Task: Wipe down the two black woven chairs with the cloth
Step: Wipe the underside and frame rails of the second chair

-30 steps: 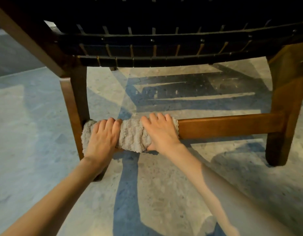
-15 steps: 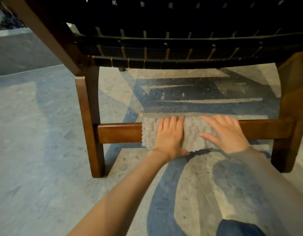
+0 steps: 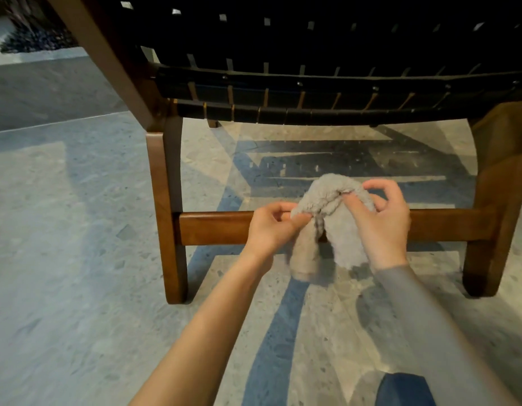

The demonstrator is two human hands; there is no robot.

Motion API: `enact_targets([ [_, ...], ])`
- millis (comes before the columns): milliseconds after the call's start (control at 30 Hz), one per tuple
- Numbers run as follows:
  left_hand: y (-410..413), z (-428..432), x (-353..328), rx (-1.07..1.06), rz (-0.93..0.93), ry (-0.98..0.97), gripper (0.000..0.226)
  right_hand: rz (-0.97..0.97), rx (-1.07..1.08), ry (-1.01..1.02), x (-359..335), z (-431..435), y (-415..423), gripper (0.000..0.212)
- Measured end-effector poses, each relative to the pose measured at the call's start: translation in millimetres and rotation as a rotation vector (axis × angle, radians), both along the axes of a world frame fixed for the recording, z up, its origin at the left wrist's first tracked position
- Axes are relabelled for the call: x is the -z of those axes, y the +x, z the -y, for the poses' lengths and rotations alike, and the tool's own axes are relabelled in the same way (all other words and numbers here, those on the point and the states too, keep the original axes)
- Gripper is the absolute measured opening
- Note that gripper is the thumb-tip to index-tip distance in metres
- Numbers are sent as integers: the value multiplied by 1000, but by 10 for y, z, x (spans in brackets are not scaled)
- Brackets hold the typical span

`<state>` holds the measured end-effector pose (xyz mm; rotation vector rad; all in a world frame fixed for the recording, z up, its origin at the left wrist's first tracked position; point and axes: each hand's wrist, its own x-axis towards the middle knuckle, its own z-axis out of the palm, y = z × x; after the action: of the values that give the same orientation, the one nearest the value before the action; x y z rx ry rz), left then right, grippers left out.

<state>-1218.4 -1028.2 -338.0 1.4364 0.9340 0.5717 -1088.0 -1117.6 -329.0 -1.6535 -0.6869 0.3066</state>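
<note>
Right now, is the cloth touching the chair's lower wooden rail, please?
Cannot tell. In the head view the cloth, pinched by the left hand and right hand, hangs across the rail, hiding any contact or gap.

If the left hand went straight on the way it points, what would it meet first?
The left hand pinches the cloth; beyond that, probably the chair's wooden crossbar, though depth is unclear.

Both hands, left hand (image 3: 273,227) and right hand (image 3: 381,221), pinch a grey cloth (image 3: 333,197) bunched before the wooden crossbar (image 3: 215,228) of a black woven chair (image 3: 312,54).
</note>
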Motion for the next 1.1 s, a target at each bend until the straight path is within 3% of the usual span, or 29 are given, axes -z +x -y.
enact_targets([
  [33,-16,12,-30,-52,86,-162,12,-187,-58,55,-25,-36,-100,23],
  [100,-64,31,-56,-119,195,-244,16,-377,-227,90,-34,-121,-282,39],
  [167,-177,24,-110,-135,276,-266,18,-344,-312,63,-22,-230,-429,59],
  [233,-351,-40,-157,-111,315,-252,22,-271,-311,53,-19,-369,-516,59],
  [300,-560,-144,-188,-143,241,-44,23,-183,-265,48,-38,-540,-565,50],
  [400,-824,-336,-228,-454,83,360,25,-49,-187,86,-95,-835,-654,44],
  [567,-1081,-778,-159,-748,-115,553,47,-186,-141,266,-185,-1347,-821,32],
  [667,-1155,-876,-130,-794,-217,742,50,-31,-146,235,-153,-1441,-883,33],
  [767,-1145,-820,-67,-626,-214,1043,41,103,-266,189,-25,-1282,-934,33],
  [933,-1030,-839,-2,-130,-196,846,84,206,-354,195,-55,-1006,-753,37],
  [1000,-949,-827,-55,-65,-185,844,76,206,-343,238,-134,-964,-678,36],
  [1100,-840,-784,-157,-158,-172,862,36,307,-239,214,-230,-915,-594,39],
])
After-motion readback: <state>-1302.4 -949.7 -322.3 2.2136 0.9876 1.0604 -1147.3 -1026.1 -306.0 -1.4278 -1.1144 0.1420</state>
